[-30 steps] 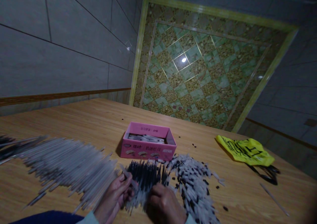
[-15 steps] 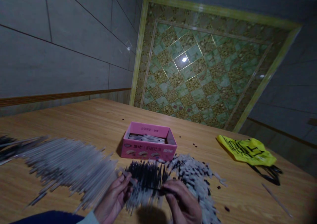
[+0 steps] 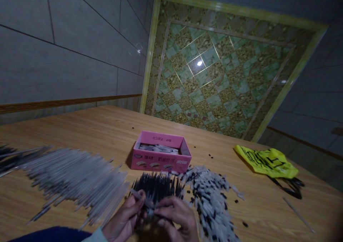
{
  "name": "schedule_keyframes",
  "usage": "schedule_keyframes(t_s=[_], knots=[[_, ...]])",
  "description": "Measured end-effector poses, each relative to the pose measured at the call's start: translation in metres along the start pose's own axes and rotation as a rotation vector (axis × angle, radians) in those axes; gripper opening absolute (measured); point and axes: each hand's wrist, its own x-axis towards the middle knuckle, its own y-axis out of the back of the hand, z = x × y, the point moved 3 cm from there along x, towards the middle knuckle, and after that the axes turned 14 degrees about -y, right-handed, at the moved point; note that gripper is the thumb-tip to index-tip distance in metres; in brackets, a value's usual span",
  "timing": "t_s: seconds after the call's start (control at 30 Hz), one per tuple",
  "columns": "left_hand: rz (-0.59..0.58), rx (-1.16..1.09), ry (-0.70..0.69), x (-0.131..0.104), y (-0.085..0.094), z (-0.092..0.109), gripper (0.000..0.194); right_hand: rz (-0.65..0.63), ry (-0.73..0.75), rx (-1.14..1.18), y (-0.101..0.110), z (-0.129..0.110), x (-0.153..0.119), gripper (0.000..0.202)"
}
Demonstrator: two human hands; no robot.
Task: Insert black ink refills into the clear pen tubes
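Note:
My left hand pinches a thin translucent tube that slants between its thumb and finger. Close beside it, my right hand has its fingers pressed together at the tube's lower end; any small part in them is too blurred to name. Just beyond both hands lies a heap of black-tipped refills. Behind that heap stands an open pink box with pale sticks inside. Many clear tubes are spread in a pile to the left, and small white and black caps are heaped on the right.
A yellow bag with black print and straps lies at the right of the wooden table. One loose tube lies nearer me. Dark sticks sit at the far left. A few black bits are scattered about.
My right hand has moved left, from the right side of the black-tipped heap to my left hand. My left hand has stayed nearly in place, still pinching a tube.

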Motion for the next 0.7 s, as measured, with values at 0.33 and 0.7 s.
schedule_keyframes(t_s=[0.33,0.7], knots=[[0.239,-0.171,-0.062,0.007,0.012,0.006,0.02,0.159,-0.533,-0.737,0.076,0.063,0.005,0.021],[0.218,-0.119,-0.046,0.005,0.012,0.003,0.025,-0.01,-0.691,-1.166,0.083,0.104,-0.007,0.022]])
